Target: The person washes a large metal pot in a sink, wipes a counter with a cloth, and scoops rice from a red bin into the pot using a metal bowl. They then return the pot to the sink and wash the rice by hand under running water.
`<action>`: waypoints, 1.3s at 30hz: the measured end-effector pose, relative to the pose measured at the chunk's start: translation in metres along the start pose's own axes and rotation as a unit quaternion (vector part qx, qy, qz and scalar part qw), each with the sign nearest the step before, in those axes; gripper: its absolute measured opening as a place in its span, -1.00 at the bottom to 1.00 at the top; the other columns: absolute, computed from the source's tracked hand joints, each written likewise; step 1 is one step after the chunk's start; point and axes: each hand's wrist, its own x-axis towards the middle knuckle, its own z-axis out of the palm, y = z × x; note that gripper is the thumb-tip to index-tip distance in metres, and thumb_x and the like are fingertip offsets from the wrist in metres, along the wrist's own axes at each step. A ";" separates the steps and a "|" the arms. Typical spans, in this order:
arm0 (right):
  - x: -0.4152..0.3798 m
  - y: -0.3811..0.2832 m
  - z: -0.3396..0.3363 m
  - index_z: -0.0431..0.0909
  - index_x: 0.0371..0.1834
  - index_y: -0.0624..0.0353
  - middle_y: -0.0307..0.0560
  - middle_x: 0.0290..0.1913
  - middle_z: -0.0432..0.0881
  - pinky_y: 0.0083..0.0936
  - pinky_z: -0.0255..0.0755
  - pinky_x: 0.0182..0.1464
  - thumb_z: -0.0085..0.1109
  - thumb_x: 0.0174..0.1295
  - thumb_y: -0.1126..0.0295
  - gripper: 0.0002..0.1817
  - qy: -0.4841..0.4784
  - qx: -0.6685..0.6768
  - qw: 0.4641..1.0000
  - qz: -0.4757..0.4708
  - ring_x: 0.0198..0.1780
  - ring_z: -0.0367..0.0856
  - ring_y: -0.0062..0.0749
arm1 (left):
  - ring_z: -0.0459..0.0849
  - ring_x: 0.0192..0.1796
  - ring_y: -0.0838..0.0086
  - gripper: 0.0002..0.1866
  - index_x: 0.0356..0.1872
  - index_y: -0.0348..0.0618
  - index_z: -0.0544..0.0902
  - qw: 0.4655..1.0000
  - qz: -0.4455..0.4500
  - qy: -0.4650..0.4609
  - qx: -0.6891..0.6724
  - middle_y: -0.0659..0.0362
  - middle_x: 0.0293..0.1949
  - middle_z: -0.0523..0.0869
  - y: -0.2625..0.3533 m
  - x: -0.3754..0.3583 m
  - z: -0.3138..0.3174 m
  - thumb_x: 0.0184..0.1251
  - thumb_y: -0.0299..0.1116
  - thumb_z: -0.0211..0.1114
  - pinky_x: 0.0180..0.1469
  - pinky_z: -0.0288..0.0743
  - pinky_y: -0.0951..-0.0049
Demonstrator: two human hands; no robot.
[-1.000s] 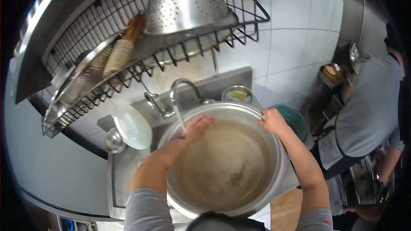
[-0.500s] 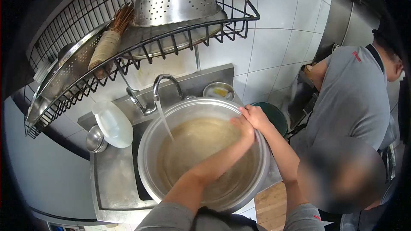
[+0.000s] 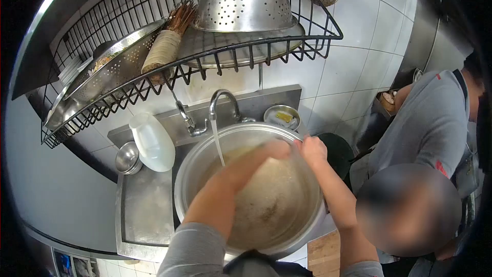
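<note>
A big round metal pot (image 3: pixel 183 182) stands at the sink, with cloudy brownish water (image 3: pixel 271 195) inside. From the curved faucet (image 3: pixel 224 97) a stream runs into it. My right hand (image 3: pixel 312 150) grips the pot's far right rim. Over the water, just inside that rim, is my left hand (image 3: pixel 277 150), blurred by motion; its fingers cannot be made out, nor whether it holds anything. My left forearm crosses above the pot.
A wire rack (image 3: pixel 205 64) overhead holds a colander (image 3: pixel 245 5) and a brush (image 3: pixel 166 46). Left are a plastic jug (image 3: pixel 152 143) and metal bowls (image 3: pixel 128 159). A small dish (image 3: pixel 282 117) sits behind the pot. A co-worker (image 3: pixel 420 128) stands at right.
My left hand has moved left, away from the rim area near my right hand. The view has shifted, so the rack and pot appear further right. My right hand stays on the rim.
</note>
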 end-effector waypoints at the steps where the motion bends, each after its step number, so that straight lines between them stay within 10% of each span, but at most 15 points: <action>1: 0.004 0.007 0.000 0.55 -0.27 0.22 0.21 -0.31 0.60 -0.17 0.48 -0.15 0.12 0.10 -0.01 -0.55 0.009 0.011 1.000 -0.011 -0.19 0.59 0.05 | 0.61 -0.22 0.15 -0.74 -0.33 -0.15 0.64 0.999 0.011 0.040 -0.012 -0.02 -0.32 0.65 -0.043 -0.006 0.006 0.09 -0.24 0.07 -0.15 0.45 0.18; 5: -0.002 0.010 -0.004 0.55 -0.29 0.24 0.23 -0.33 0.60 -0.16 0.47 -0.16 0.13 0.10 0.04 -0.58 0.028 0.031 0.999 -0.008 -0.21 0.58 0.08 | 0.61 -0.16 0.17 -0.75 -0.32 -0.12 0.63 0.983 -0.164 0.084 0.008 0.03 -0.27 0.65 -0.120 -0.094 0.023 0.14 -0.23 0.06 -0.08 0.45 0.22; 7: -0.005 0.004 -0.011 0.56 -0.26 0.25 0.21 -0.32 0.61 -0.18 0.48 -0.13 0.12 0.12 0.05 -0.58 0.019 0.022 1.000 -0.002 -0.20 0.59 0.05 | 0.59 -0.08 0.16 -0.74 -0.22 -0.05 0.62 0.918 -0.393 -0.038 -0.044 0.05 -0.21 0.65 -0.085 -0.153 0.010 0.13 -0.21 0.10 -0.01 0.42 0.17; 11: -0.009 0.015 -0.004 0.53 -0.22 0.26 0.23 -0.31 0.60 -0.17 0.47 -0.14 0.14 0.10 0.06 -0.57 0.043 0.052 0.998 0.016 -0.19 0.58 0.08 | 0.44 0.14 0.15 -0.59 0.00 -0.13 0.52 0.925 -0.308 -0.223 -0.009 0.00 0.09 0.49 -0.073 -0.239 0.058 0.09 -0.25 0.13 0.14 0.33 0.17; 13: -0.011 0.025 -0.011 0.53 -0.23 0.27 0.22 -0.30 0.60 -0.17 0.46 -0.13 0.15 0.09 0.06 -0.56 0.045 0.062 0.997 0.030 -0.18 0.57 0.07 | 0.41 0.18 0.14 -0.44 0.16 -0.20 0.35 0.953 -0.163 -0.133 0.219 -0.01 0.19 0.38 -0.022 -0.278 0.033 0.08 -0.26 0.14 0.15 0.33 0.17; 16: -0.021 0.032 -0.013 0.52 -0.23 0.29 0.22 -0.29 0.60 -0.17 0.45 -0.12 0.17 0.07 0.06 -0.55 0.054 0.071 0.995 0.052 -0.16 0.57 0.07 | 0.38 0.20 0.06 -0.31 0.26 -0.25 0.16 0.879 -0.386 0.169 0.223 -0.10 0.20 0.34 0.030 -0.310 0.008 0.11 -0.21 0.15 0.16 0.31 0.14; 19: -0.026 0.050 -0.005 0.51 -0.29 0.33 0.24 -0.33 0.60 -0.21 0.45 -0.20 0.17 0.07 0.07 -0.55 0.081 0.106 0.990 0.043 -0.24 0.58 0.07 | 0.32 0.20 -0.10 -0.33 0.15 -0.48 0.13 0.839 -0.450 0.246 -0.182 -0.27 0.01 0.47 0.012 -0.317 0.031 0.12 -0.25 0.17 0.15 0.28 0.16; 22: -0.036 0.055 -0.010 0.53 -0.16 0.31 0.13 -0.28 0.63 -0.31 0.46 -0.19 0.17 0.05 0.15 -0.57 0.005 0.291 0.952 0.089 -0.22 0.61 -0.11 | 0.47 -0.01 -0.19 -0.46 0.03 -0.52 0.28 0.802 -0.455 0.291 -0.255 -0.39 -0.17 0.52 -0.001 -0.325 0.039 0.22 -0.21 0.09 0.04 0.36 0.09; 24: -0.043 0.057 -0.007 0.54 -0.16 0.32 0.05 -0.27 0.63 -0.36 0.45 -0.21 0.17 0.03 0.16 -0.56 -0.107 0.530 0.830 0.139 -0.25 0.61 -0.21 | 0.50 -0.06 -0.18 -0.52 -0.05 -0.51 0.37 0.794 -0.460 0.302 -0.259 -0.38 -0.20 0.54 -0.022 -0.331 0.061 0.24 -0.19 0.06 0.02 0.37 0.09; 33: -0.102 -0.026 -0.101 0.46 -0.17 0.24 0.02 -0.20 0.48 -0.37 0.47 -0.19 0.16 -0.13 0.21 -0.56 -0.045 0.689 0.691 0.215 -0.21 0.49 -0.19 | 0.58 -0.01 0.15 -0.51 -0.11 -0.31 0.57 0.788 -0.362 0.204 -0.454 -0.06 -0.11 0.63 -0.092 -0.287 0.182 0.38 -0.07 -0.14 0.02 0.42 0.26; 35: -0.110 -0.072 -0.134 0.43 -0.23 0.27 0.00 -0.30 0.49 -0.48 0.47 -0.35 0.15 -0.10 0.25 -0.61 -0.010 0.687 0.697 0.205 -0.33 0.49 -0.26 | 0.52 0.06 0.07 -0.45 0.02 -0.31 0.49 0.756 -0.334 0.135 -0.547 -0.13 -0.03 0.57 -0.116 -0.240 0.242 0.36 0.00 -0.18 0.08 0.37 0.21; 37: -0.095 -0.088 -0.146 0.40 -0.27 0.28 -0.03 -0.38 0.47 -0.55 0.41 -0.47 0.11 -0.05 0.33 -0.69 -0.041 0.678 0.713 0.174 -0.41 0.47 -0.32 | 0.50 0.08 0.10 -0.50 0.03 -0.29 0.48 0.713 -0.298 0.163 -0.614 -0.10 0.03 0.53 -0.036 -0.286 0.145 0.34 -0.06 -0.12 0.07 0.38 0.17; 39: -0.087 -0.126 -0.156 0.38 -0.31 0.29 -0.05 -0.43 0.46 -0.61 0.35 -0.56 0.06 0.00 0.40 -0.78 -0.056 0.670 0.726 0.144 -0.48 0.44 -0.37 | 0.48 0.10 0.12 -0.53 0.04 -0.28 0.49 0.810 -0.166 0.171 -0.536 -0.09 0.05 0.52 -0.064 -0.246 0.212 0.33 -0.10 -0.08 0.10 0.35 0.19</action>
